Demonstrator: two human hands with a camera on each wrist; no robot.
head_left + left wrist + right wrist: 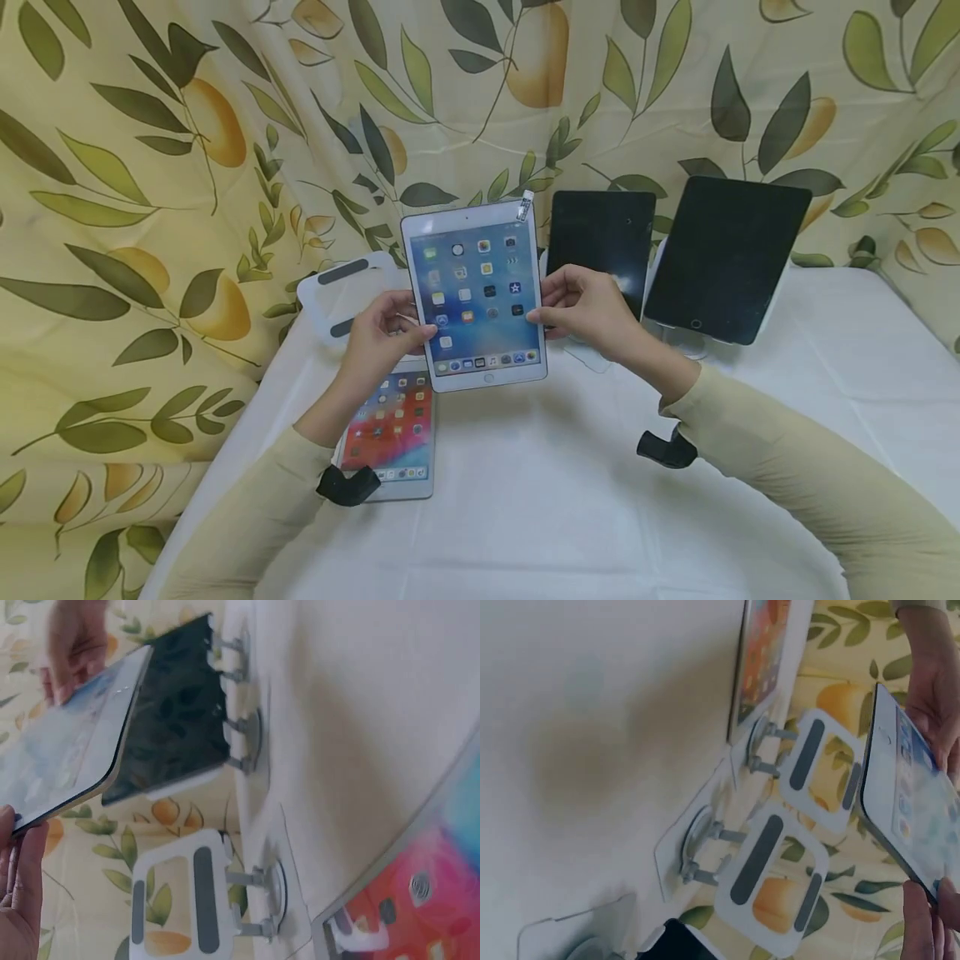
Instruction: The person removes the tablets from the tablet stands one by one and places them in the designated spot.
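Note:
A white tablet (483, 292) with app icons on its screen is held up above the table, tilted to face me. My left hand (382, 333) pinches its left edge, thumb on the front and fingers behind. At the opposite edge, my right hand (588, 312) grips it the same way. A small printed pull tab (527, 206) sticks out at the top right corner. In the left wrist view the tablet (82, 735) spans between both hands, clear of the table. The right wrist view shows my right hand (930, 926) at the lower edge of the frame.
Another tablet (397, 429) with a red-blue screen lies on the white table (540, 517), partly under my left forearm. A white stand (311, 296) with dark pads is behind it. Two black tablets (600, 233) lean on stands at right. A leaf-patterned curtain (465, 67) hangs behind.

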